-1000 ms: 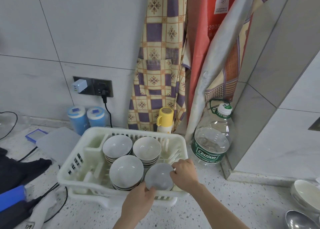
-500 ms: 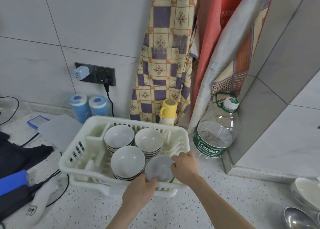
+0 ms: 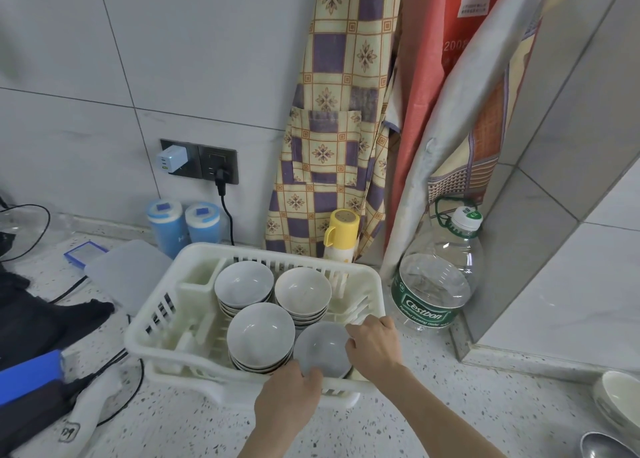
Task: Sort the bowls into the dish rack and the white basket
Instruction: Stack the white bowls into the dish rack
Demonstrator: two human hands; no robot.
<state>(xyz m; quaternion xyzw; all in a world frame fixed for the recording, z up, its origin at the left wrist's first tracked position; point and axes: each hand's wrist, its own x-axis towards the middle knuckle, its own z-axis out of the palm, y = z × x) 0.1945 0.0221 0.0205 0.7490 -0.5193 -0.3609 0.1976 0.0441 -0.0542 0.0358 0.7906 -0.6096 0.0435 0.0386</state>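
A white plastic dish rack stands on the speckled counter and holds three stacks of pale bowls. In its near right corner sits a single grey bowl. My left hand grips that bowl's near rim, fingers curled over the edge. My right hand pinches its right rim. Both hands hold the bowl inside the rack. Another white bowl sits at the far right edge of the counter.
A large clear water bottle stands right of the rack, a yellow flask and two blue jars behind it. Aprons hang on the wall. Cables, dark cloth and a blue object lie left. A metal ladle is at the bottom right.
The view has shifted slightly. Both hands stay on the grey bowl in the rack's near right corner, which has settled a little lower.
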